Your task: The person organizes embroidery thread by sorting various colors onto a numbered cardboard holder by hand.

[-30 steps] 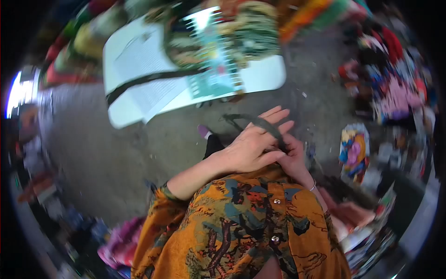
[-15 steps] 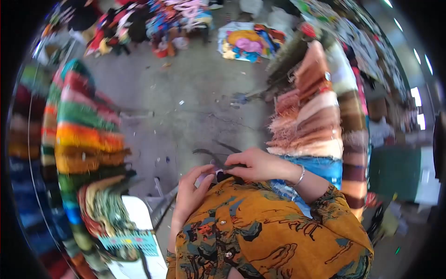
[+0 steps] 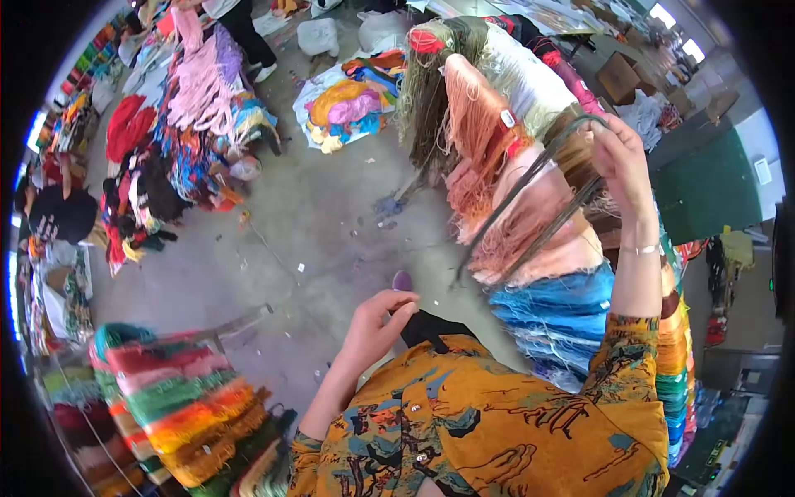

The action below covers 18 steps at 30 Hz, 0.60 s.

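Note:
My right hand [image 3: 619,153] is raised at the right, closed on a thin bundle of dark grey-green yarn [image 3: 523,189]. The yarn loops over the fingers, and its two lengths hang down to the left, in front of peach and pink skeins [image 3: 563,224]. Close to my waist, my left hand [image 3: 377,327] has its fingers curled in and the thumb near the forefinger. Whether anything thin lies between them I cannot make out. Blue skeins [image 3: 551,306] hang below the yarn's ends, to the right of my body.
A rack of red, green and orange skeins [image 3: 190,406] stands at the lower left. Piles of yarn [image 3: 199,99] lie at the back left, and a coloured heap [image 3: 352,103] sits on a sheet on the concrete floor [image 3: 315,215]. Another person's legs [image 3: 244,33] show at the back.
My hands were together at my waist with the dark strands. The right hand has lifted up and right with the yarn; the left stays near the waist. The view has turned right.

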Each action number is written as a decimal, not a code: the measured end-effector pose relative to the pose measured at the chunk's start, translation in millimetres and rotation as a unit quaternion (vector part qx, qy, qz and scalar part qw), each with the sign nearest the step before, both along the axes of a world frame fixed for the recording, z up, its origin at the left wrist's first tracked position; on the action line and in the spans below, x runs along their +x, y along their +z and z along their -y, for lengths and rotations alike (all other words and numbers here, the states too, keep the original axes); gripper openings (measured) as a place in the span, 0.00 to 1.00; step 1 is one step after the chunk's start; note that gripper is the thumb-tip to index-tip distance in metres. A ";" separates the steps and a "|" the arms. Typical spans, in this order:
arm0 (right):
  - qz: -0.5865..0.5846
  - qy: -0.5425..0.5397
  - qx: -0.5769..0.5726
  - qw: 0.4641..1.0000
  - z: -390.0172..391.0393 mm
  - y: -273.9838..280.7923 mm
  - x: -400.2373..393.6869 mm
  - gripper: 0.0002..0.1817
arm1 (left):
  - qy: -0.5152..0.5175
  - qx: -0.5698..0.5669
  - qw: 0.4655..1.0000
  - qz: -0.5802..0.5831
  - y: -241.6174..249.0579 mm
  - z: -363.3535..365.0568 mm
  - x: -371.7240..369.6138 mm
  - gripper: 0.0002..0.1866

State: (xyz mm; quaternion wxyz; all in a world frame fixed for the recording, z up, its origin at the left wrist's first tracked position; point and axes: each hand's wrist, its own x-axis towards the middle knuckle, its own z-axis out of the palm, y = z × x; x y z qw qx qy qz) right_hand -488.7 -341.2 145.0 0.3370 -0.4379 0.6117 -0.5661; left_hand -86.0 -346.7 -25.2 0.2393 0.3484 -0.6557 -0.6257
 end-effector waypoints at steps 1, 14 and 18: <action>0.028 -0.029 0.000 0.999 14.6 -17.6 -30.5 0.08 | -0.006 -0.005 1.000 0.007 -2.1 16.8 -5.8 0.11; -0.397 -0.211 0.186 0.874 35.9 -121.3 -102.4 0.11 | -0.021 -0.116 0.992 0.054 9.9 229.9 -91.5 0.13; -0.182 -0.233 0.029 0.955 71.6 -86.4 -19.0 0.05 | -0.036 -0.288 0.957 0.006 25.9 304.4 -141.6 0.14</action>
